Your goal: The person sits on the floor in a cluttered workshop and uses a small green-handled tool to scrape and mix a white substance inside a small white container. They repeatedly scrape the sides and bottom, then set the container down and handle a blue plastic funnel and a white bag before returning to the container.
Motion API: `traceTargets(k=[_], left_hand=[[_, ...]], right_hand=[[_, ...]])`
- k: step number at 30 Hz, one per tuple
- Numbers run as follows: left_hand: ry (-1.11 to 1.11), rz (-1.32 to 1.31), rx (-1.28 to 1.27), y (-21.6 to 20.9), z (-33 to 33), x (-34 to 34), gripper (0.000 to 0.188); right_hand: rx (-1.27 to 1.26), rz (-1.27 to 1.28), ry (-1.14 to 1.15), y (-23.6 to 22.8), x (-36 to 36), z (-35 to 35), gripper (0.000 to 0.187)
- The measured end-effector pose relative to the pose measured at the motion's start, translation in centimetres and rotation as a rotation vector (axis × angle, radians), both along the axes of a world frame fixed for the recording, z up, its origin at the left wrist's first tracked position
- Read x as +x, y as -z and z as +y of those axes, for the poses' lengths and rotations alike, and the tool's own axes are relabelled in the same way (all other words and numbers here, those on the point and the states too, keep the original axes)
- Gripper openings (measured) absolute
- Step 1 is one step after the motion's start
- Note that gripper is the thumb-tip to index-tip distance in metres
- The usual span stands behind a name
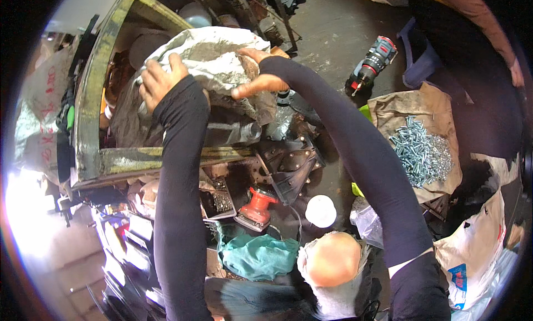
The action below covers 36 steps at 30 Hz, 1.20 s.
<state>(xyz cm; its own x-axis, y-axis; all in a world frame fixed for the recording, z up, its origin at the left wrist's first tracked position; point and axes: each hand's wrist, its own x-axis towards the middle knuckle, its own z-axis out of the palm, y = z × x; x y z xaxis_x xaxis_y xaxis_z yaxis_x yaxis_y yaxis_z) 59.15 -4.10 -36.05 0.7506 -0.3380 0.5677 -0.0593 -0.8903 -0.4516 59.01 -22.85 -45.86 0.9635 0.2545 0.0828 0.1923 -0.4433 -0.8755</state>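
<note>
A crumpled whitish woven sack (214,46), dirty on its lower side, stands with its mouth gathered in a wooden-framed bin at the upper left. My left hand (164,82) is at the sack's left rim, its fingers bent over the cloth; its thumb is mostly hidden. At the right rim is my right hand (264,79), thumb and forefinger stretched apart with cloth between and behind them. Black sleeves cover both forearms. What lies inside the sack is hidden. A clear plastic bottle (247,133) lies below the sack, near the frame's front rail (133,161).
To the right, a cordless drill (375,63) lies on the dark floor, near a brown sack with many bolts (413,146). Nearer me are a red sander (257,207), black metal brackets (291,165), a white round object (321,211) and a teal cloth (258,253). Another person stands at upper right.
</note>
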Motion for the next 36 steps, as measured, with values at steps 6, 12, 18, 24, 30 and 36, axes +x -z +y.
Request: traceTargets(k=[6, 12, 18, 24, 30, 36], left_hand=[[0.068, -0.091, -0.097, -0.5, -1.2, -0.2, 0.054], [0.763, 0.256, -0.237, -1.3, 2.0, -9.9, 0.038], [0.738, 0.396, -0.372, -1.5, 11.9, -17.5, 0.028], [0.184, 0.296, -0.625, 1.8, 19.7, -17.2, 0.036], [0.045, 0.326, -0.808, 5.5, 22.1, -14.3, 0.053], [-0.034, 0.36, -1.006, 7.9, 23.9, -11.3, 0.058]], right_hand=[[-0.469, -0.136, 0.275, -0.9, 0.2, 6.1, 0.069], [-0.435, -0.359, 0.356, -2.7, 5.5, 4.8, 0.018], [-0.377, -0.186, 0.514, -9.8, 6.7, 6.6, 0.031], [-0.337, -0.522, 0.518, -13.1, 7.7, 12.4, 0.037], [-0.309, -0.483, 0.515, -12.4, 5.8, 17.4, 0.021], [-0.238, -0.117, 0.137, -10.7, 2.6, 17.4, 0.019]])
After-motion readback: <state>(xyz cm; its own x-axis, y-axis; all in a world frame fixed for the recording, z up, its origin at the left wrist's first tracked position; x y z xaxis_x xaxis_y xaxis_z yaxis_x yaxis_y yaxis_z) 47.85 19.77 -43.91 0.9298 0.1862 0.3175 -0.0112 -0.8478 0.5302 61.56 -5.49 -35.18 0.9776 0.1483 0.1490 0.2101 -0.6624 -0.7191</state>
